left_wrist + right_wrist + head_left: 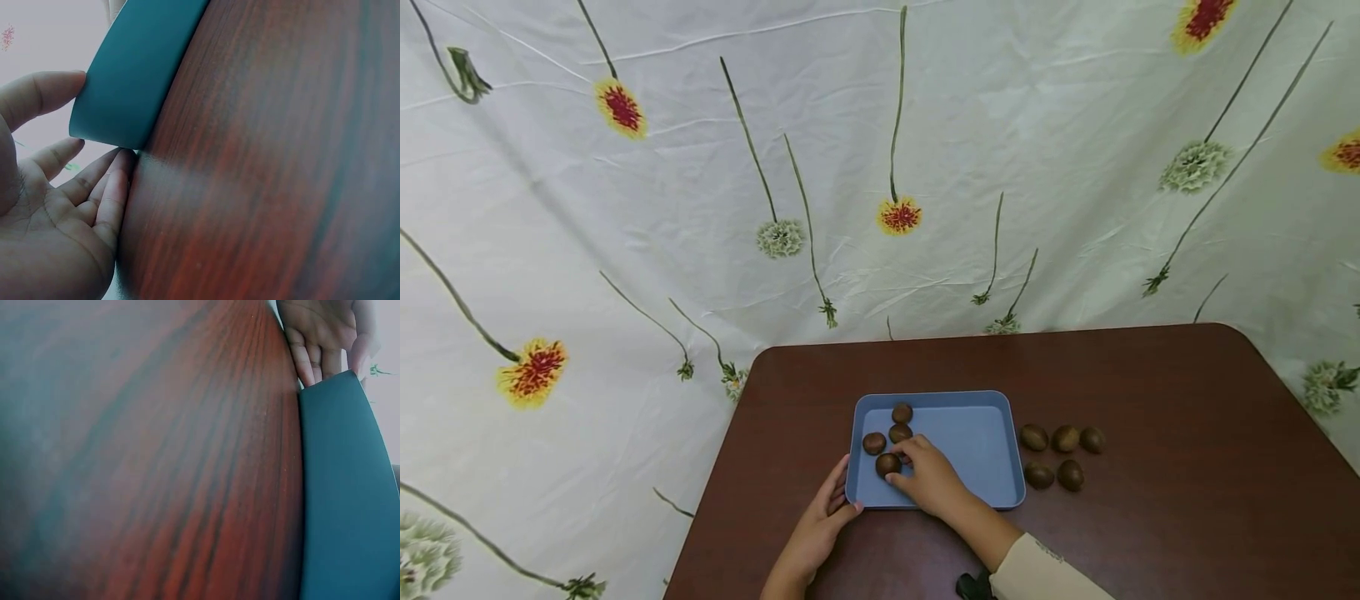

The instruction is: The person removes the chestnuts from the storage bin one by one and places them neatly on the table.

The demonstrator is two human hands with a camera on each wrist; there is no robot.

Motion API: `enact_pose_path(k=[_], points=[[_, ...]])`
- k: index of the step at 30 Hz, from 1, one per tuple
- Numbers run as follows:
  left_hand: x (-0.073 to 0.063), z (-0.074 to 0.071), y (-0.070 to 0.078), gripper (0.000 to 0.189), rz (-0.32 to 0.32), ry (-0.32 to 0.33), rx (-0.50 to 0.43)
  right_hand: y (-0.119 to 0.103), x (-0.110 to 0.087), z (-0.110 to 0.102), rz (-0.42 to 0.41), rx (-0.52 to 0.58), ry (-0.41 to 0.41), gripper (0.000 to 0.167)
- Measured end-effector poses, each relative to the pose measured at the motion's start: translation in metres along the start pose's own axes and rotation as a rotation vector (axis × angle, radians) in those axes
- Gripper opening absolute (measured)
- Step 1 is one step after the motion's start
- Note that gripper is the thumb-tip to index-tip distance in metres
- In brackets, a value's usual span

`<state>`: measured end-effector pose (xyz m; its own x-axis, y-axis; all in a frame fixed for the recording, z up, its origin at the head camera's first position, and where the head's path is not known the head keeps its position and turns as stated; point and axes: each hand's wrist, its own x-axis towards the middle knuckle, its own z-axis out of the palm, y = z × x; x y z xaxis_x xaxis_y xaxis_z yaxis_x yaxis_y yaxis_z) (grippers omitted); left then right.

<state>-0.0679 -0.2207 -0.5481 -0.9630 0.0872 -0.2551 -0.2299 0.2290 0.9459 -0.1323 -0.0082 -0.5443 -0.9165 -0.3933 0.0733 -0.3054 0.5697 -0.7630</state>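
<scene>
A shallow blue tray [958, 450] lies on the table. My left hand [817, 527] holds its near left corner; in the left wrist view the thumb touches the tray's wall [134, 75], with the other fingers around the corner. Inside the tray, my right hand [931, 481] pinches a round brown fruit [888, 466], like a dried monk fruit, between thumb and fingers. More such fruits sit by it: one at the left [874, 443], one behind the fingers [900, 432] and one near the back wall [902, 412]. The right wrist view hides the right hand's fingertips.
Several more brown fruits [1064, 439] lie in two rows on the dark wood table [1187, 492], just right of the tray. A flower-printed white cloth [850, 283] hangs behind the table. A small black object [973, 586] shows beside the right sleeve [1045, 571].
</scene>
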Motion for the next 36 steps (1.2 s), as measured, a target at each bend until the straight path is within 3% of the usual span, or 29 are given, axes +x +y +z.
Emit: enact_pose_path(k=[11, 17, 24, 36], points=[[0.001, 0.0, 0.0, 0.076, 0.001, 0.0, -0.008, 0.002, -0.001, -0.002, 0.033, 0.143, 0.024, 0.042], [0.002, 0.0, -0.001, 0.076, -0.006, 0.003, -0.006, 0.001, -0.006, -0.007, 0.024, 0.209, 0.081, 0.044], [0.002, 0.0, -0.002, 0.075, -0.013, 0.008, -0.012, 0.001, -0.02, -0.023, 0.045, 0.3, 0.139, 0.045], [0.001, -0.001, -0.002, 0.075, -0.012, 0.004, -0.015, 0.016, -0.05, -0.059, 0.177, 0.474, 0.251, 0.045]])
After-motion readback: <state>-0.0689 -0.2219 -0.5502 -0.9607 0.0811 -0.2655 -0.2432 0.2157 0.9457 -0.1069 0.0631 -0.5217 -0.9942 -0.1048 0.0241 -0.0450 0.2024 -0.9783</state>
